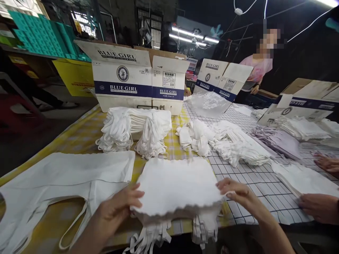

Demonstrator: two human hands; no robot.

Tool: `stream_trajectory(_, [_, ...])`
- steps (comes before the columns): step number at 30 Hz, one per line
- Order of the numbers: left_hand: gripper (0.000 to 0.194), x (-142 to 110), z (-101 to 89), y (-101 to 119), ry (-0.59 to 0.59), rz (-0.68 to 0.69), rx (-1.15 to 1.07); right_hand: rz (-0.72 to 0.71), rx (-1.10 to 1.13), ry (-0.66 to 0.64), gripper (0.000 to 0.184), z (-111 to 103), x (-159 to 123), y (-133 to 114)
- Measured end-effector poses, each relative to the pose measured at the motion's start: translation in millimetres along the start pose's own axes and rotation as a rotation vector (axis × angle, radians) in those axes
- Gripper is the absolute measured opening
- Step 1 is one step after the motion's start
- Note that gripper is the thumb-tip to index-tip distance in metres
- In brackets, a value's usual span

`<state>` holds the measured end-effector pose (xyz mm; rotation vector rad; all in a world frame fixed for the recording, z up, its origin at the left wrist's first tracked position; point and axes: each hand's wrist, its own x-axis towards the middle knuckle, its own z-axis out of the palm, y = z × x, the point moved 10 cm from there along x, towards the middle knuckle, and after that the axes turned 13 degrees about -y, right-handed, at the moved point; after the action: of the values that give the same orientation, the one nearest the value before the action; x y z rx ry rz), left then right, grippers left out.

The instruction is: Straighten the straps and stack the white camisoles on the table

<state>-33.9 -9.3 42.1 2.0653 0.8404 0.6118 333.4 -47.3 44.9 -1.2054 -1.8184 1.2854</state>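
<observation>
A stack of white strappy garments (177,183) lies in front of me, its flat panels uppermost and straps dangling over the table's near edge. My left hand (122,201) is at the stack's left side, its fingers curled around the edge of the top garment. On the opposite side, my right hand (237,192) pinches a bit of white cloth at the edge between thumb and fingers. A large white cut-out garment (92,169) is spread flat to the left, one thin strap looping down beside my left forearm.
Behind the stack sit a folded bundle of white straps (135,127) and loose white pieces (235,141). Blue Girl cartons (132,77) stand further back. At right, a co-worker's hands (317,208) touch another white pile (304,180). A person in a pink top (258,68) stands behind.
</observation>
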Motion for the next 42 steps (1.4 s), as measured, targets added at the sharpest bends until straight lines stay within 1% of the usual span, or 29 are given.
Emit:
stream_trajectory(1, [0.022, -9.5, 16.2, -9.6, -0.043, -0.018, 0.063, 0.051, 0.014, -0.048, 0.013, 12.1, -6.3, 13.6])
stream_trajectory(3, [0.025, -23.8, 36.4, -22.9, -0.067, -0.068, 0.147, 0.097, 0.042, -0.087, 0.012, 28.2, -17.3, 30.4])
stream_trajectory(5, [0.028, -30.6, 45.4, -27.7, -0.086, -0.105, 0.200, 0.105, 0.069, -0.074, 0.012, 33.5, -24.4, 38.4])
stream_trajectory(8, [0.029, -30.1, 50.3, -26.4, -0.168, -0.086, 0.278, 0.112, 0.083, -0.062, 0.013, 33.0, -27.7, 44.2])
stream_trajectory(9, [0.028, -28.7, 50.2, -26.4, -0.188, -0.076, 0.303, 0.115, 0.083, -0.068, 0.013, 32.7, -27.4, 45.2])
stream_trajectory(11, [0.026, -26.0, 48.0, -27.8, -0.192, -0.063, 0.340, 0.116, 0.086, -0.073, 0.012, 31.8, -26.4, 45.4])
stream_trajectory(14, [0.023, -23.3, 45.4, -30.0, -0.143, -0.078, 0.332, 0.121, 0.091, -0.062, 0.011, 31.6, -25.3, 41.6])
stream_trajectory(18, [0.022, -19.2, 36.3, -30.0, -0.022, -0.160, 0.197, 0.153, 0.078, 0.003, 0.014, 28.6, -21.5, 31.9])
stream_trajectory(19, [0.022, -16.6, 33.8, -28.5, -0.008, -0.170, 0.156, 0.156, 0.063, 0.025, 0.016, 26.3, -19.3, 28.8])
stream_trajectory(22, [0.021, -5.3, 25.6, -22.2, -0.006, -0.170, 0.018, 0.135, -0.030, 0.089, 0.021, 15.9, -10.0, 17.4])
stream_trajectory(26, [0.021, 5.5, 11.4, -15.8, 0.024, -0.156, -0.124, 0.085, -0.140, 0.187, 0.021, -2.4, -0.1, 1.9])
stream_trajectory(27, [0.020, 6.4, 10.4, -15.4, 0.024, -0.156, -0.141, 0.078, -0.156, 0.195, 0.021, -4.8, 1.7, -1.1])
stream_trajectory(29, [0.019, 5.9, 12.0, -17.9, 0.012, -0.170, -0.165, 0.093, -0.185, 0.170, 0.020, -4.7, 5.1, -3.4])
stream_trajectory(32, [0.020, 2.3, 18.8, -25.3, -0.018, -0.214, -0.205, 0.166, -0.226, 0.132, 0.021, -3.1, 6.9, -0.1])
stream_trajectory(34, [0.021, -0.1, 18.0, -26.6, -0.016, -0.240, -0.230, 0.179, -0.268, 0.165, 0.021, -7.6, 6.6, -3.1])
stream_trajectory(36, [0.023, -2.8, 6.6, -21.5, 0.029, -0.244, -0.256, 0.147, -0.318, 0.220, 0.020, -13.4, 8.1, -16.1])
stream_trajectory(38, [0.024, -9.1, -15.6, -11.0, 0.112, -0.213, -0.301, 0.058, -0.369, 0.283, 0.017, -15.4, 12.2, -43.3])
stream_trajectory(40, [0.021, -25.5, -48.6, -1.0, 0.256, -0.161, -0.370, -0.087, -0.385, 0.330, 0.013, -7.9, 18.1, -83.5])
stream_trajectory(41, [0.019, -39.4, -68.2, 1.9, 0.352, -0.139, -0.393, -0.170, -0.371, 0.334, 0.011, 0.3, 21.8, -105.9])
stream_trajectory(42, [0.020, -57.0, -88.1, 3.1, 0.448, -0.138, -0.375, -0.252, -0.329, 0.298, 0.011, 13.0, 27.6, -127.4])
